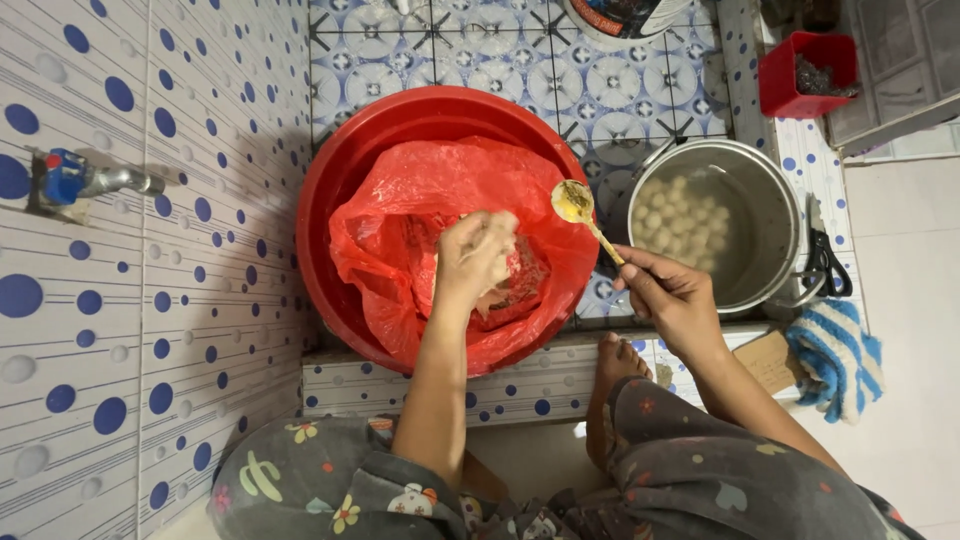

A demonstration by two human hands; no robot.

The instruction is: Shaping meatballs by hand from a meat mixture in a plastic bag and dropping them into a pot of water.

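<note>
Brass-coloured and slim, the spoon (590, 220) is pinched at its handle end by the closed fingers of the right hand (670, 295). Its long axis runs diagonally, handle low toward the person, bowl pointing up and left, raised over the right rim of the red basin (340, 170). The left hand (475, 255) is curled tight around a pale lump of paste (500, 235), above the red plastic bag (420, 190) that lines the basin. Just right of the basin, on the patterned tiled floor (520, 50), stands a steel pot (770, 200) with pale balls (680, 220) in water. A red box (800, 70) sits near the floor's far right corner.
</note>
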